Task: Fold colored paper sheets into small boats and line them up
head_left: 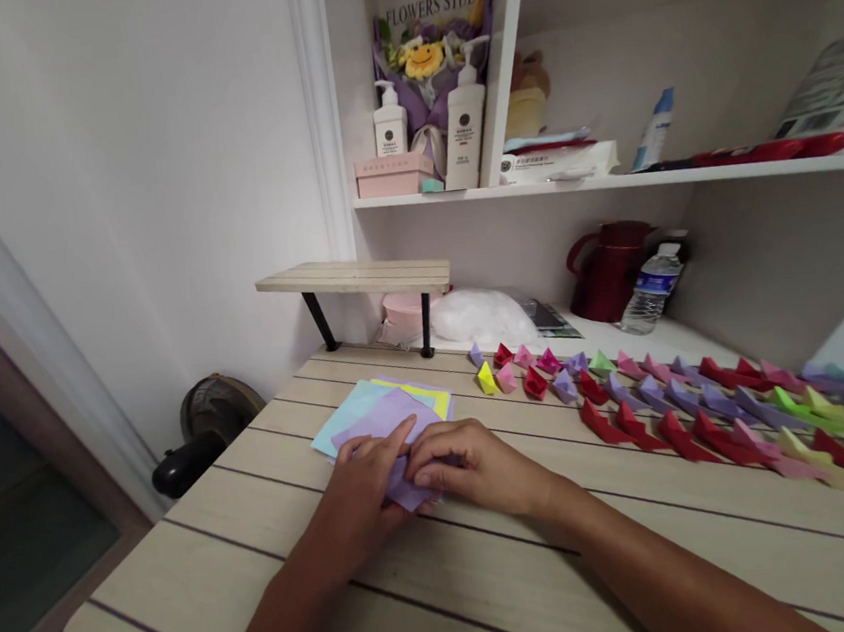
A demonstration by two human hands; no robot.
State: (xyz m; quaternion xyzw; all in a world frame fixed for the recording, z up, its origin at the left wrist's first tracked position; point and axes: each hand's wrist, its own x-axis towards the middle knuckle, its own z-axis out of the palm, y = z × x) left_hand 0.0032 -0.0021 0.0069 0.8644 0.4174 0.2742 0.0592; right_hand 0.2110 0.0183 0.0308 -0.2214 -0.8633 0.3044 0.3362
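Across the pale plank desk (496, 590) runs a long double row of folded paper shapes (704, 417), red, purple, green and pink. Up on the white shelf (604, 182), a bouquet wrap (432, 54) reads "FLOWERS STUD", the rest cut off; the pump bottles' (463, 121) labels are too small to read. Down at the stack of coloured sheets (348, 409), the purple sheet (387, 415) lies on top. The left hand (364, 483) presses it with an outstretched forefinger, grasping nothing. The right hand (475, 466) curls over its fold, and I cannot tell whether it pinches.
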